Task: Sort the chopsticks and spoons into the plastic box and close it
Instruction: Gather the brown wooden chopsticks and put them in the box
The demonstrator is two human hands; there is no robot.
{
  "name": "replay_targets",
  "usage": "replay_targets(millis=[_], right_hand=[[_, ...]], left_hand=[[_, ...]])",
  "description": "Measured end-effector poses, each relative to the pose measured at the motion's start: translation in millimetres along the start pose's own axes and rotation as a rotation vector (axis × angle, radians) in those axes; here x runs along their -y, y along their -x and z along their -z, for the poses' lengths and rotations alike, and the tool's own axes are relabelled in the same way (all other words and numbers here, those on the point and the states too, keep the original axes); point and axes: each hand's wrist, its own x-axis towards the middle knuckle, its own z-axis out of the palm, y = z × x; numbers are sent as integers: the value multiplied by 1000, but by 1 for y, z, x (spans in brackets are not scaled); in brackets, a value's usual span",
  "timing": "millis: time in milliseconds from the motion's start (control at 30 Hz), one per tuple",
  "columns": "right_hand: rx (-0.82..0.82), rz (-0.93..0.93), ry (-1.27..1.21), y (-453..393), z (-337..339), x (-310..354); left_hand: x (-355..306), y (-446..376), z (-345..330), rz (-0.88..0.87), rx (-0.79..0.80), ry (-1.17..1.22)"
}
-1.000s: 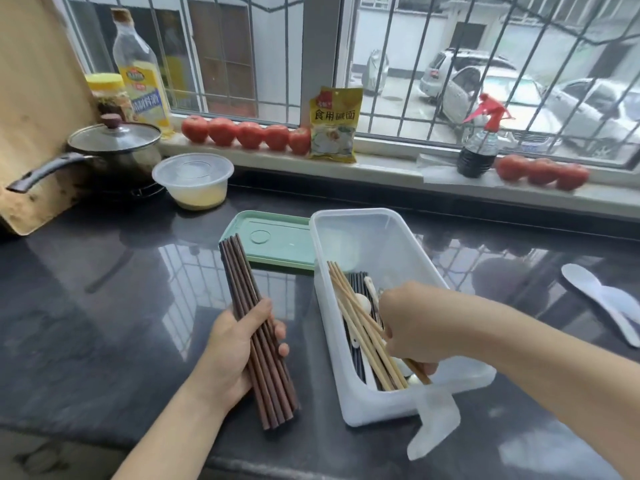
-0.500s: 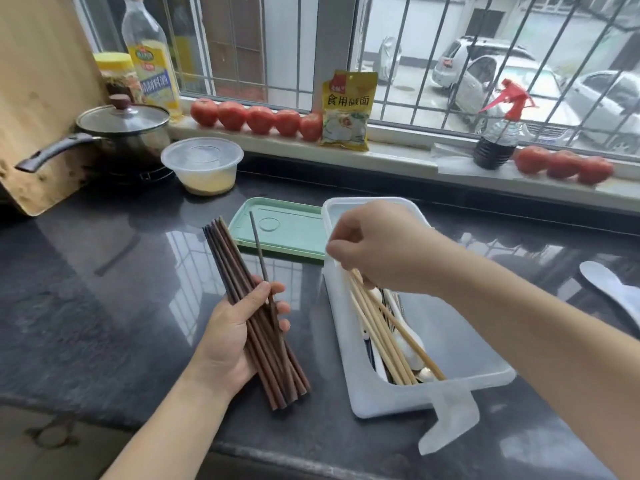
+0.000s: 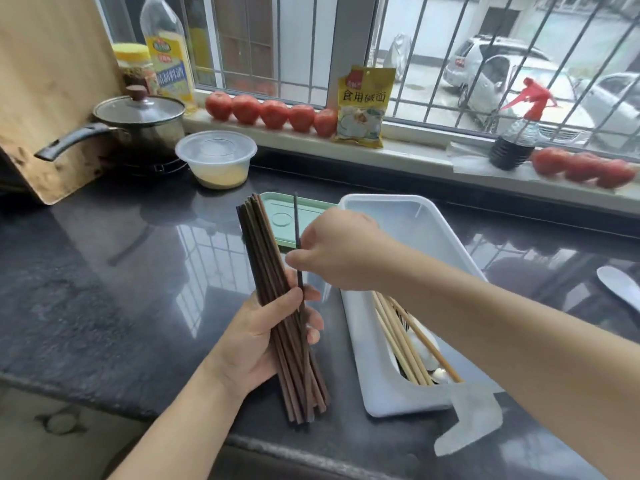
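My left hand [image 3: 266, 337] grips a bundle of dark brown chopsticks [image 3: 266, 258] above the black counter, tips pointing away. My right hand [image 3: 341, 251] pinches one darker chopstick [image 3: 296, 223] that stands out of the bundle's right side. To the right stands the white plastic box [image 3: 415, 216], open, holding light bamboo chopsticks [image 3: 398, 327] and white spoons [image 3: 420, 344] at its near end. Its green lid [image 3: 298, 211] lies flat behind the bundle. A translucent flap [image 3: 474, 420] hangs off the box's near corner.
A lidded pot [image 3: 142, 126], a plastic bowl [image 3: 216, 157] and a wooden cutting board [image 3: 45, 91] stand at the back left. Tomatoes [image 3: 270, 112], a yellow packet [image 3: 363, 105] and a spray bottle [image 3: 516, 140] line the windowsill. A white spoon [image 3: 620, 285] lies at the right edge.
My right hand left the box, crossed left to the bundle and took hold of a single dark chopstick. The left hand tilted the bundle more upright.
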Motion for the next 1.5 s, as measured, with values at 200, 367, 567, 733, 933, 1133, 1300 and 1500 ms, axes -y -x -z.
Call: replay_targets(millis=[200, 367, 567, 733, 933, 1133, 1300, 1500], right_hand=[[-484, -4, -860, 17, 72, -26], [-297, -187, -52, 32, 84, -68], [142, -215, 219, 5, -2, -83], [382, -299, 145, 13, -4, -82], [504, -274, 197, 31, -5, -83], [505, -287, 91, 34, 1, -85], [498, -283, 188, 36, -3, -79], [436, -320, 106, 36, 14, -72]], left_hand=[[3, -6, -1, 65, -197, -54], [6, -18, 8, 136, -289, 51], [10, -15, 5, 132, -232, -11], [9, -12, 10, 116, -270, 39], [10, -14, 7, 116, -262, 18], [9, -13, 7, 109, -256, 15], [10, -13, 6, 111, -258, 16], [9, -13, 5, 107, -253, 11]])
